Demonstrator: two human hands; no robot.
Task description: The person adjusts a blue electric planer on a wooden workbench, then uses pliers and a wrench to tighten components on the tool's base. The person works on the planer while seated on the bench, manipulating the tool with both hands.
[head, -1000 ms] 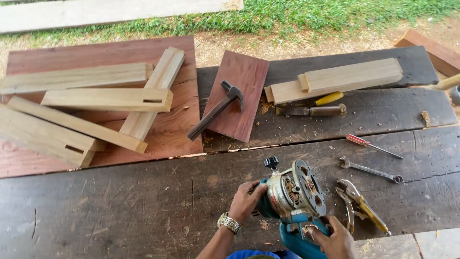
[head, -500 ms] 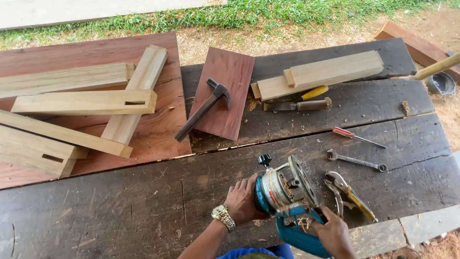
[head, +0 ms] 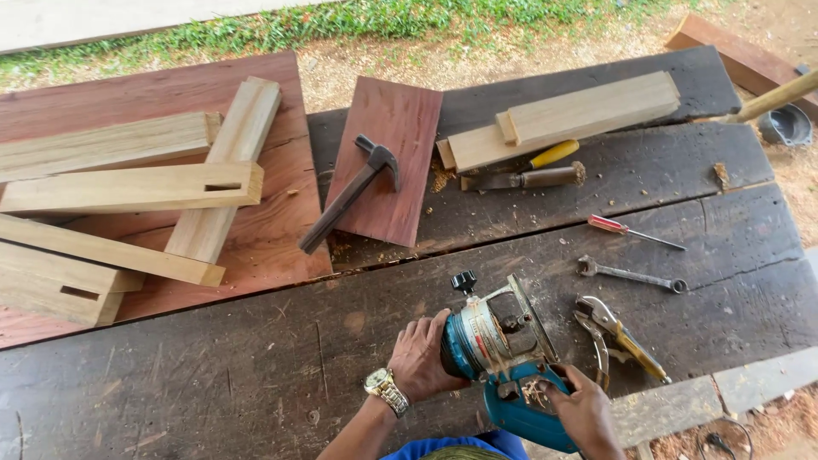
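Observation:
A teal and silver power router [head: 498,345] lies on its side on the dark plank bench [head: 213,375] near the front edge. My left hand [head: 422,358], with a metal wristwatch on the wrist, grips the left end of the router's motor body. My right hand [head: 584,413] holds the teal base at its lower right, where wood shavings cling. Locking pliers [head: 613,332] lie just to the right of the router.
A claw hammer [head: 349,192] rests on a reddish board [head: 388,158]. Several pale mortised timbers [head: 136,187] are stacked at left. A tenoned timber [head: 571,115], chisel [head: 520,177], red-handled screwdriver [head: 630,230] and spanner [head: 630,274] lie at right. Grass and dirt lie beyond.
The view has shifted slightly. Both hands stay on the router, which remains at the front edge and has tilted a little.

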